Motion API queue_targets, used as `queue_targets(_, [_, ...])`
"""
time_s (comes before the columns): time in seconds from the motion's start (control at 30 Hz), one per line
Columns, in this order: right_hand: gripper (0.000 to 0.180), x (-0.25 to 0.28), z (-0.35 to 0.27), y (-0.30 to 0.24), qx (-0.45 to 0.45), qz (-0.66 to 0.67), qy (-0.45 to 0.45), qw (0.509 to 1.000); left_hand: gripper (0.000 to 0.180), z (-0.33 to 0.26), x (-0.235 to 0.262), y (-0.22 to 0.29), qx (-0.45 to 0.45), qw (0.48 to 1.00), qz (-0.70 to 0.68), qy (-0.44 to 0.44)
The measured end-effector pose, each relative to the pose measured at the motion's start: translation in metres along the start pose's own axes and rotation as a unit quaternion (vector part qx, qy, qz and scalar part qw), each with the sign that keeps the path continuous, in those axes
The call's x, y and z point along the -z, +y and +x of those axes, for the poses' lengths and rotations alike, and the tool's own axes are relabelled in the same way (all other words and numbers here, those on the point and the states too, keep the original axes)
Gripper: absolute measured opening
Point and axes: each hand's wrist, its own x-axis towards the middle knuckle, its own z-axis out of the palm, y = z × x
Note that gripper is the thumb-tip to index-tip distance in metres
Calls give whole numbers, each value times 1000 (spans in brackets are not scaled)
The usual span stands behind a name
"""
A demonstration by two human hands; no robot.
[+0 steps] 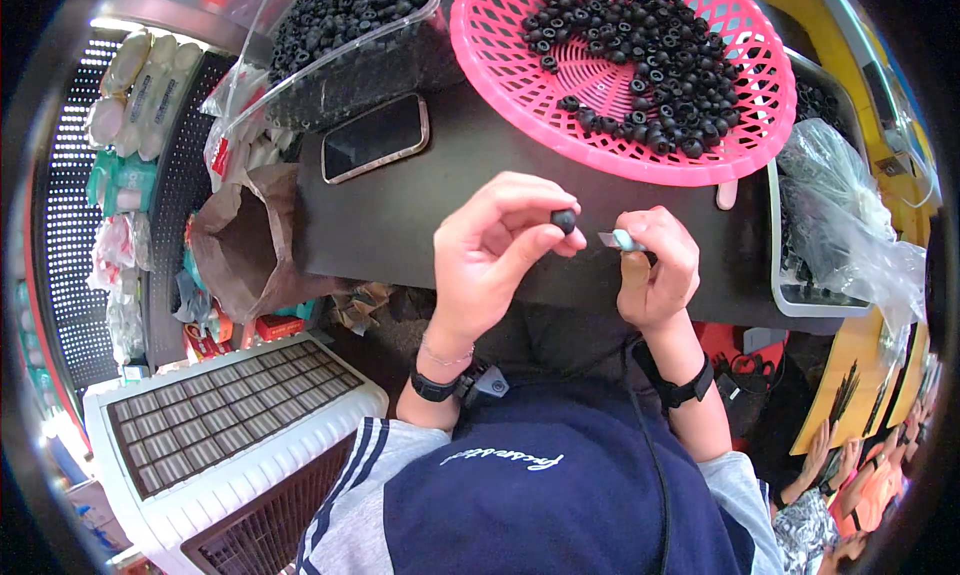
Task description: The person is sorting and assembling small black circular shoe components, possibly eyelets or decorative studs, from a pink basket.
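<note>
Between the thumb and fingers of my left hand (485,250) is a small black round piece (564,220), smooth and ball-like on the side I see. My right hand (665,265) is closed round a small cutter knife (626,240) with a pale blue handle. Its short metal blade points left at the black piece, with a gap between them. Both hands are raised over the near part of the dark table (400,225). Beyond them stands a pink slotted basket (500,50) holding many similar black pieces (690,70), several showing a round hole.
A clear bin (400,40) heaped with black pieces stands at the far left, a phone (375,140) before it. At right, another bin (800,303) is partly covered by a plastic bag (850,200). A brown bag (240,240) and white air cooler (160,490) are left. People's hands show lower right.
</note>
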Motion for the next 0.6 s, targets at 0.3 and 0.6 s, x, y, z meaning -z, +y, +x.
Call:
queue_targets(0.3, [31, -1, 6, -6, 47, -41, -52, 997, 23, -8, 2, -8, -26, 999, 20, 8])
queue_targets(0.6, [33, -1, 5, -4, 42, -40, -44, 997, 27, -10, -1, -9, -39, 998, 36, 13])
